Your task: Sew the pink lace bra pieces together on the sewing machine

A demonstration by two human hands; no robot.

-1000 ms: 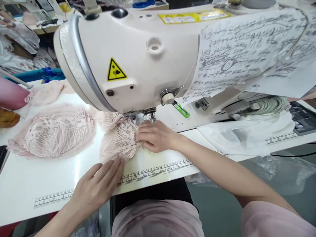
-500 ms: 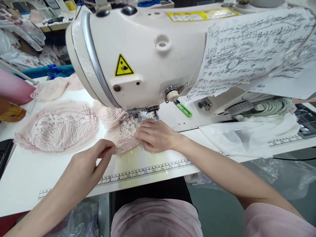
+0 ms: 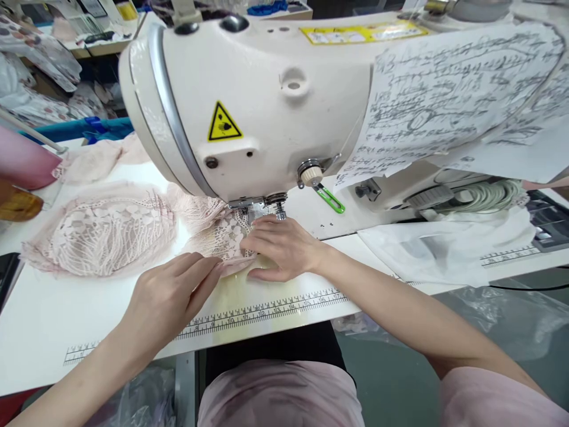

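Note:
A pale pink lace piece (image 3: 230, 236) lies under the needle area of the white sewing machine (image 3: 267, 112). My left hand (image 3: 178, 287) pinches its near left edge between thumb and fingers. Close to the presser foot, my right hand (image 3: 282, 246) rests on the lace's right side, its fingers stretched flat and the thumb spread apart. The needle and foot are mostly hidden behind the right hand and the machine head. Further left on the table lies another lace piece (image 3: 113, 234) with loose pink edges.
A printed ruler strip (image 3: 267, 311) runs along the table's front edge. Green thread snips (image 3: 329, 199) hang by the tension knob. White cloth (image 3: 444, 249) and a coil of pale green cord (image 3: 484, 194) lie at right. A pink thread cone (image 3: 26, 157) stands far left.
My left hand has moved slightly right along the lace edge, its fingers closer together. My right thumb has spread away from the fingers, toward the table's front.

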